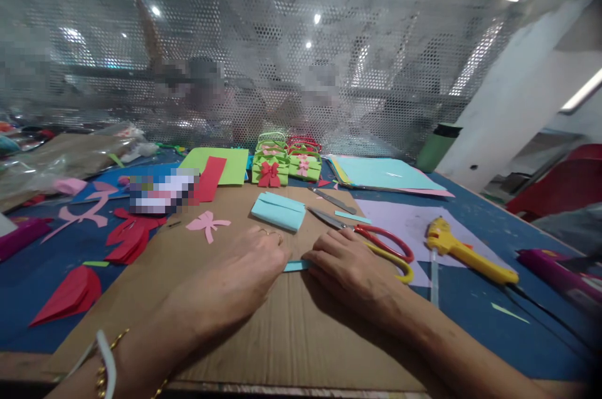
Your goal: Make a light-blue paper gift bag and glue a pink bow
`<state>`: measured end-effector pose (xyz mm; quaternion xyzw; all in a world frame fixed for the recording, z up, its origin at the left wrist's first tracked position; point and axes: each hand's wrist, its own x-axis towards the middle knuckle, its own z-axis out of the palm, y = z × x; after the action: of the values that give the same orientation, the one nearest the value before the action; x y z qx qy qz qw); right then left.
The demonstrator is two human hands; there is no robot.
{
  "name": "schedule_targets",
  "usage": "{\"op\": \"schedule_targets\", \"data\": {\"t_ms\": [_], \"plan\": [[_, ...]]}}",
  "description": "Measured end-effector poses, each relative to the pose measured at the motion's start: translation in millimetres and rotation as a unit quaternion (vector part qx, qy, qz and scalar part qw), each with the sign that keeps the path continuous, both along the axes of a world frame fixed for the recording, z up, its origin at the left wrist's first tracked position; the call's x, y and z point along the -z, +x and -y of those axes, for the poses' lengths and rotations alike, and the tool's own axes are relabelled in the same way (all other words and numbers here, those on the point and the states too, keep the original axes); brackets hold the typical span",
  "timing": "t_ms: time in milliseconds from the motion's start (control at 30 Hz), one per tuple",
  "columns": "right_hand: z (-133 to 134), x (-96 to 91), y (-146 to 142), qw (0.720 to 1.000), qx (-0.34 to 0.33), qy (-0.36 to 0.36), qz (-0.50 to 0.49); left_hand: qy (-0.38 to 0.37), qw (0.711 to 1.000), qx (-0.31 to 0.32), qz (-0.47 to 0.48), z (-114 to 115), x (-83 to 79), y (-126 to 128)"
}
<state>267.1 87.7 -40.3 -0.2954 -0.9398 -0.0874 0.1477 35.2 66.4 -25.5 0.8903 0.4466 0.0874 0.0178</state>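
Both hands rest low on a brown cardboard sheet [263, 336] spread over the blue-topped bench [475, 298]. The left hand [244, 267], a gold bangle and white band on its wrist, has its fingers curled down and closed onto one end of a thin light-blue paper strip [296, 266]. The right hand [350, 264] presses the other end, fingers bent and drawn together on it; the strip lies flat on the cardboard between the two hands, only a short stretch showing.

Just beside the right hand lie red-and-yellow-handled scissors [385, 248], blades pointing away. Farther right a yellow glue gun [463, 251] rests on a pale lilac paper sheet [404, 220]. Beyond the hands sits a folded light-blue paper piece [278, 211], with a pink paper bow cutout [207, 223] to its left and red paper cutouts [129, 236] near that. A folded red paper shape [70, 295] lies on the blue surface at the left.

Farther back stand small green paper baskets [285, 164] with red and pink bows, a green paper sheet [221, 164] left of them, a stack of coloured paper sheets [380, 173] right of them. Behind everything runs a perforated metal screen [301, 60].
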Motion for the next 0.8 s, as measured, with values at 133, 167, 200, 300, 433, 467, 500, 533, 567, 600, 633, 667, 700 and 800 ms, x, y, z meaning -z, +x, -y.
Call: {"op": "schedule_targets", "data": {"t_ms": [133,167,200,300,433,467,500,533,567,600,633,667,700,800], "plan": [[1.6,0.4,-0.7,1.0,-0.004,0.002,-0.007,0.0,1.0,0.006,-0.003,3.8,-5.3,5.0],[2.3,0.5,-0.9,1.0,-0.004,0.004,-0.009,0.001,1.0,0.007,-0.008,4.5,-6.0,6.4],[2.8,0.5,-1.2,1.0,-0.004,0.006,-0.013,0.004,1.0,0.009,-0.01,4.9,-6.2,7.9],[3.6,0.9,-2.1,1.0,-0.007,0.008,-0.022,0.025,0.999,0.021,-0.015,4.0,-4.0,12.3],[3.5,1.3,-3.4,1.0,-0.003,0.016,-0.014,0.054,0.998,0.034,-0.019,1.2,1.8,15.3],[3.7,1.2,-3.3,1.0,0.001,0.018,-0.012,0.057,0.998,0.036,-0.016,0.7,3.3,15.3],[4.2,0.8,-3.0,1.0,0.005,0.019,-0.012,0.058,0.997,0.039,-0.013,0.3,4.9,15.0],[5.0,0.2,-2.3,1.0,0.009,0.018,-0.015,0.061,0.997,0.041,-0.009,-0.1,6.3,14.5],[6.2,-0.6,-1.4,0.999,0.01,0.017,-0.025,0.064,0.997,0.041,-0.003,-0.3,7.6,13.9],[7.6,-1.5,-0.3,0.999,0.01,0.015,-0.039,0.066,0.997,0.04,-0.001,-0.5,8.6,13.3],[9.2,-2.6,0.7,0.998,0.008,0.012,-0.053,0.067,0.997,0.039,-0.002,-0.6,9.2,12.9],[11.0,-3.8,1.6,0.998,0.004,0.007,-0.065,0.066,0.997,0.037,-0.007,-0.7,9.4,12.6],[12.7,-4.8,2.1,0.997,0.002,0.002,-0.073,0.065,0.997,0.035,-0.013,-0.6,9.1,12.6],[16.5,-7.0,0.5,0.998,0.01,-0.005,-0.067,0.058,0.997,0.032,-0.033,-0.1,6.1,13.5]]}}
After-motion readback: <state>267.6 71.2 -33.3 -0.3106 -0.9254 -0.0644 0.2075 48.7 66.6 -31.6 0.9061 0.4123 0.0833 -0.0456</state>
